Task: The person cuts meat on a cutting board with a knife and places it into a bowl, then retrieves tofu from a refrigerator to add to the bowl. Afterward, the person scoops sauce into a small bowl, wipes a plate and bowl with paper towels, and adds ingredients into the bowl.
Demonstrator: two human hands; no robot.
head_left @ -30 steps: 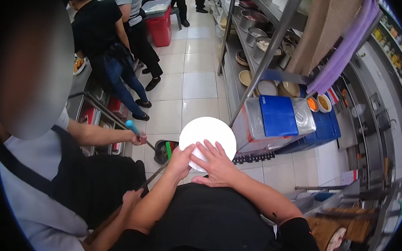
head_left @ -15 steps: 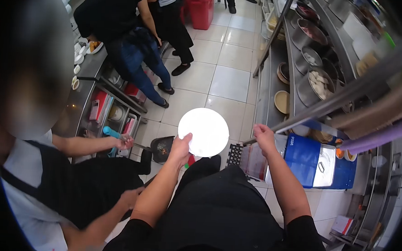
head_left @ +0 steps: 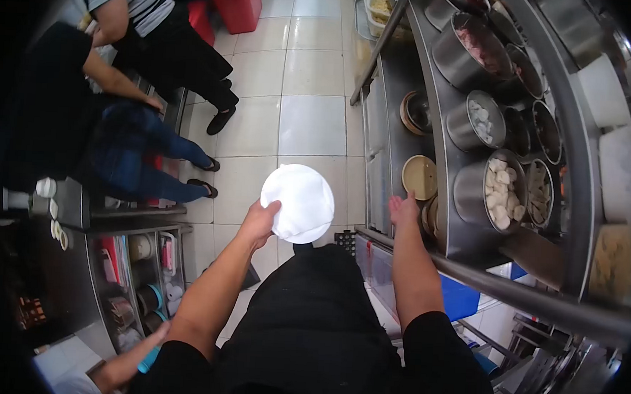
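My left hand (head_left: pixel 260 224) grips the left rim of a round white plate (head_left: pixel 324 229), thumb on top. A white layer (head_left: pixel 297 199) with an uneven outline covers most of the plate; whether it is cloth or paper I cannot tell. My right hand (head_left: pixel 404 210) holds nothing, its fingers stretched forward beside the metal shelving. Closest to that hand is a round tan dish or lid (head_left: pixel 419 177) on the lower shelf.
Steel pots line the shelf at right, one with pale chunks (head_left: pixel 501 192). Below is a blue box (head_left: pixel 460 297). Two people stand at upper left near a red bin (head_left: pixel 233 6). Another person's forearm (head_left: pixel 132 362) reaches in at lower left, beside the steel counter unit (head_left: pixel 77 256).
The view has moved forward along the aisle, bringing the shelving closer. My right hand's curled fingers have opened out. The co-worker at left has dropped back to the lower corner.
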